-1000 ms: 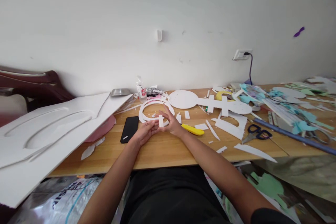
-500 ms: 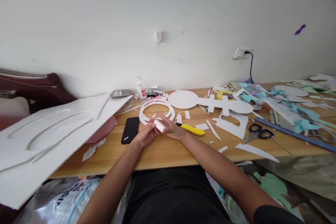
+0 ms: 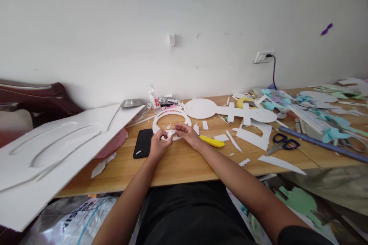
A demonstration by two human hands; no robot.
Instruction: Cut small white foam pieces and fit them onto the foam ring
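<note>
A small white foam piece (image 3: 171, 133) is pinched between my two hands over the near edge of a white foam ring (image 3: 185, 116). My left hand (image 3: 158, 146) is closed on its left side with thumb and fingers. From the right, my right hand (image 3: 188, 136) holds it with bent fingertips, which partly cover it. A yellow utility knife (image 3: 212, 141) lies just beyond my right wrist, its front end hidden by the hand. To the left of my left hand lies a black phone (image 3: 143, 143) with a white scrap on it.
A large white foam board (image 3: 71, 160) with cut curves covers the left side. Behind are a plastic bottle (image 3: 154, 101), a metal dish (image 3: 132, 103) and a white foam cutout (image 3: 201, 108). Scissors (image 3: 283, 143), a blue tube (image 3: 322, 144) and several foam scraps lie on the right.
Both hands have moved slightly forward, to the ring's near edge. The foam piece has been turned and shows less between the fingers, and my right fingers have curled inward.
</note>
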